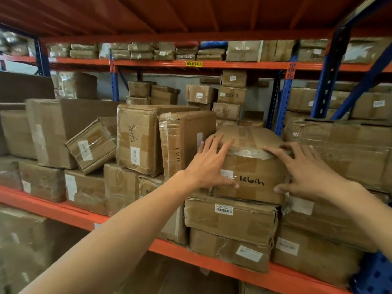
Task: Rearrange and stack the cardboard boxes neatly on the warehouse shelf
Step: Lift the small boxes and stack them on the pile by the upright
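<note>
A taped cardboard box marked "kbih" [252,168] sits on top of two stacked boxes [229,221] on the orange shelf beam [63,211]. My left hand [210,164] lies spread flat against its left front corner, fingers reaching over the top edge. At the box's right front corner my right hand [305,168] is spread too, fingertips on the top edge and thumb low on the front. Neither hand closes around the box. A tall box [184,141] stands just left of it.
Left of the tall box stands a box marked "5472" [137,139] and a small box tilted on its corner [93,145]. Large boxes [343,149] fill the right. Blue uprights [282,102] and the upper orange shelf [191,64] frame the bay.
</note>
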Demonstrator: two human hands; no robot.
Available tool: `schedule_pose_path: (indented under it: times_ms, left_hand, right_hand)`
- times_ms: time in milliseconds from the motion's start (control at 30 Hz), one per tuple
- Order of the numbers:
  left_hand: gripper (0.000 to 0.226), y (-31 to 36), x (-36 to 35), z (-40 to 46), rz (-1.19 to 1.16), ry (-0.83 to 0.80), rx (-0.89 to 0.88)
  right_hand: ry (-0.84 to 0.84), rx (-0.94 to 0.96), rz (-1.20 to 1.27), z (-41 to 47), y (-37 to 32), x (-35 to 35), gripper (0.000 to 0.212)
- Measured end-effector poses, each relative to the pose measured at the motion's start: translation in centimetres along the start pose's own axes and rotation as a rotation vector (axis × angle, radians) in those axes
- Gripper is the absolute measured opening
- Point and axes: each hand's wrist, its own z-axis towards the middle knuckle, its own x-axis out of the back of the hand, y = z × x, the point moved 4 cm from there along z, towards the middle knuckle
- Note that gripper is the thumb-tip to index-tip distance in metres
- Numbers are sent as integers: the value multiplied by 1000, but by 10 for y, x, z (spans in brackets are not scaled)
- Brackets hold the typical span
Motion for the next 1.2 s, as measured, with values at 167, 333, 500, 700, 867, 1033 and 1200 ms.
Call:
schedule_pose_path:
  times_ms: [167, 333, 500, 700, 867, 1033, 1200]
  left_hand:
    - [98, -49, 87, -11, 77, 417, -30]
    - [100, -111, 111, -43, -151, 449, 313]
    - [108, -127, 53, -81, -272, 216, 458]
    - [145, -116, -6, -94, -501, 25, 477]
    - [149, -97, -18, -85, -410, 121, 551]
    - [133, -99, -19, -84, -296, 139, 494]
    - [129, -101, -6, -80, -251, 167, 476]
  right_hand:
    - [8, 64, 55, 9, -26, 23, 112]
    - [46, 187, 141, 45, -78, 69, 103]
    - [26, 290, 240, 96, -131, 115, 84]
    - [-54, 371, 162, 136, -192, 116, 74]
    - [-106, 366, 121, 155, -216, 96, 81]
    - [-157, 323, 67, 161, -223, 104, 91]
    - [-71, 317, 194, 159, -215, 110, 67]
